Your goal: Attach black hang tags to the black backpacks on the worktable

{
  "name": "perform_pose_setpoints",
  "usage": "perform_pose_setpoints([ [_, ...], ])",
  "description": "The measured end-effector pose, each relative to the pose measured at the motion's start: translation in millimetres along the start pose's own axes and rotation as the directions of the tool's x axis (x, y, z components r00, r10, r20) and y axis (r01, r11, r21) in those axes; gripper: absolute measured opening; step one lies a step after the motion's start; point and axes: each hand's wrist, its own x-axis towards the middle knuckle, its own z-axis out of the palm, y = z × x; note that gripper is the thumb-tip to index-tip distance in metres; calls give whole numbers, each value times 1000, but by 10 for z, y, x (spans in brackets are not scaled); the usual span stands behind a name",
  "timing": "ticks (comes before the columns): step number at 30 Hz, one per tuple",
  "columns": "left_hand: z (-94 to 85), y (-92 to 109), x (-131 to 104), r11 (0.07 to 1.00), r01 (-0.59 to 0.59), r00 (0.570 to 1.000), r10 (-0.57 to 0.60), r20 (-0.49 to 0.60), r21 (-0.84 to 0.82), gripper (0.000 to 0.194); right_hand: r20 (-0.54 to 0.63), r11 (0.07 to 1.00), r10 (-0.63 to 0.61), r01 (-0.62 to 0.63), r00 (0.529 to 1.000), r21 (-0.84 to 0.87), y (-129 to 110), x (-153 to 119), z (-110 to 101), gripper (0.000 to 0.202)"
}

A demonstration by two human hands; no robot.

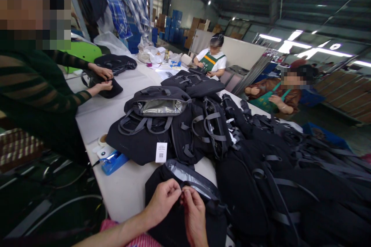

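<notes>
A black bag [165,216] with a silver lining lies open on the table right in front of me. Over its upper edge, my left hand [164,200] is closed in a pinch, fingertips together. My right hand [193,212] pinches close beside it, the two sets of fingertips almost touching. Whatever sits between the fingers is too small to make out. Just beyond lies another black bag [139,139] with grey handles, and a white paper tag [161,152] hangs from it. Its mouth shows a silver lining.
Black bags with grey straps [275,170] pile up on the right. A blue tape dispenser [114,162] stands at the left table edge [95,185]. A co-worker's hands [104,79] handle a black bag at left; two more people sit across the table.
</notes>
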Motion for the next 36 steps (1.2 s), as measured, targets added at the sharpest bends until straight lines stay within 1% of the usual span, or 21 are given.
perform_pose_setpoints([
  [3, -2, -1, -4, 1000, 11, 1000, -11, 2, 8, 23, -26, 997, 21, -19, 999, 70, 16, 12, -1, 38],
  [6, 0, 1, -3, 1000, 14, 1000, -14, 13, 2, 24, -21, 996, 32, -30, 999, 79, 23, 16, 2, 38],
  [9, 6, 0, 7, 1000, 12, 1000, -12, 16, -13, 24, -1, 999, 26, -26, 1000, 46, 21, 13, 7, 39],
  [13, 13, -17, 11, 1000, 4, 1000, -4, -7, -5, 22, 13, 999, -23, 24, 1000, -49, 4, -3, 1, 40],
  [18, 32, -30, -8, 1000, 19, 1000, -20, -20, -19, 23, -15, 982, -106, 102, 994, -158, -8, -32, 23, 42],
  [22, 79, -22, -1, 996, 14, 998, -19, -57, -87, 21, -65, 979, -137, 125, 988, -159, 43, -38, 65, 44],
  [25, 113, -34, -3, 990, 9, 997, -21, -77, -144, 22, -75, 982, -134, 122, 988, -145, 94, -38, 75, 44],
  [28, 121, -74, -18, 994, 9, 995, -20, -102, -109, 23, -32, 971, -159, 150, 987, -186, 106, -42, 69, 41],
  [32, 94, -148, -28, 1000, 15, 991, -16, -135, -8, 22, 89, 926, -234, 250, 968, -283, 51, -39, 61, 35],
  [34, 67, -168, -24, 999, 29, 992, -25, -123, 34, 22, 134, 897, -267, 297, 954, -328, 30, -21, 32, 33],
  [36, 26, -161, -20, 995, 36, 997, -30, -69, 90, 22, 171, 862, -301, 345, 938, -372, 40, 4, -32, 30],
])
